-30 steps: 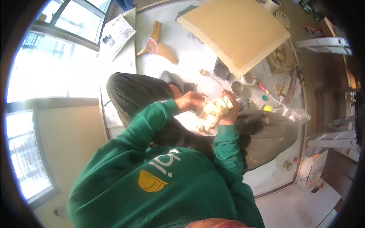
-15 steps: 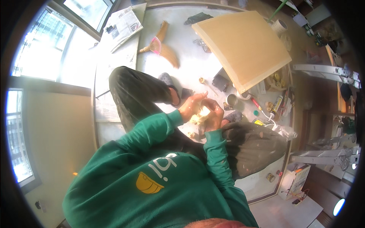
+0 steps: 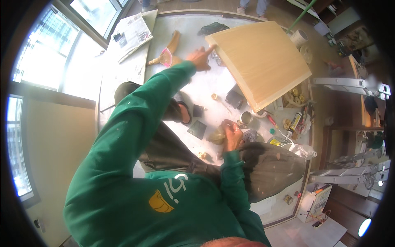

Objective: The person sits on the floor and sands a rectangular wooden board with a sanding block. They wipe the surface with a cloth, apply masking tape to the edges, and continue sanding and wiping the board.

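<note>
My left hand [image 3: 200,59] is stretched out forward, its index finger extended to the near-left corner of a large tan board [image 3: 263,61]. The fingertip touches that corner or lies just beside it; the other fingers are partly bent, with nothing visible in them. The board is flat and square with paler strips along its edges, and sits raised and tilted. Lower down, between my knees, my right hand [image 3: 233,133] is closed on a crumpled yellowish wad [image 3: 217,136]. Whether the wad is tape, paper or film I cannot tell.
An open tin [image 3: 246,118] stands near my right foot, and a caulk tube [image 3: 294,122] lies to its right. A straw hand broom [image 3: 175,41] lies at the far left, near newspapers [image 3: 132,35]. A metal ladder [image 3: 349,83] is at the right. Another person's legs show at the top.
My left hand has left my right hand and the wad and reached forward to the board's corner. My right hand keeps the wad, slightly lower.
</note>
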A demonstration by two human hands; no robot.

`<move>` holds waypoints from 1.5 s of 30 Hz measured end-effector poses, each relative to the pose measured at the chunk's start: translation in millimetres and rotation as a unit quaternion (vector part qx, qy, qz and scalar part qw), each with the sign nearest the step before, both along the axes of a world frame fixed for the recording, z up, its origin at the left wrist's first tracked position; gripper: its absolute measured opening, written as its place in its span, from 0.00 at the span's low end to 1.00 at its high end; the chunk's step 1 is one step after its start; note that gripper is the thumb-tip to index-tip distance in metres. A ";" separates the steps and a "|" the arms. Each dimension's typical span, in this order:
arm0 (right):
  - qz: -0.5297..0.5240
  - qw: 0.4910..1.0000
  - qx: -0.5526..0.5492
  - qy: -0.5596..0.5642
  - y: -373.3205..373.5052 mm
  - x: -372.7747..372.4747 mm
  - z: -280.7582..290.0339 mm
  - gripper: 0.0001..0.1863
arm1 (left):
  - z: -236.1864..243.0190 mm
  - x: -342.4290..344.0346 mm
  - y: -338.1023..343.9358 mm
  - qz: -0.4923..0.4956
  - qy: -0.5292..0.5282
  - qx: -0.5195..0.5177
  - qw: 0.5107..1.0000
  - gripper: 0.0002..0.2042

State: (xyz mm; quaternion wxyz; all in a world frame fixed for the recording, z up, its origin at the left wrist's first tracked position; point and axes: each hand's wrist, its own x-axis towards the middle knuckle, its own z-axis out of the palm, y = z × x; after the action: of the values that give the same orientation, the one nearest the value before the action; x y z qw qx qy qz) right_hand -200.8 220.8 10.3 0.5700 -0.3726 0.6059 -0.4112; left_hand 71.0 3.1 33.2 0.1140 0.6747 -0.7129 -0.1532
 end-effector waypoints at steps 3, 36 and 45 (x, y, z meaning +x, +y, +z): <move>-0.018 0.997 0.022 -0.068 10.8 4.3 -11.0 0.12 | -2.6 12.9 -27.9 0.048 -0.012 -0.007 0.999 0.48; 0.013 0.993 -0.054 0.101 18.0 -0.2 -20.6 0.14 | -162.9 -117.8 148.1 0.002 0.207 0.154 0.966 0.26; -0.103 0.988 -0.059 -0.101 4.3 -29.1 47.5 0.09 | -215.9 -295.9 108.4 -0.128 0.326 0.216 0.911 0.15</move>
State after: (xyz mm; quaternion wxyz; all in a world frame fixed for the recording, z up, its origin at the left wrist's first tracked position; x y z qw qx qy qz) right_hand -230.0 225.1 57.8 0.5596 -0.2982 0.5552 -0.5383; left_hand -224.9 111.4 -182.8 0.1714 0.4978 -0.6661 -0.5284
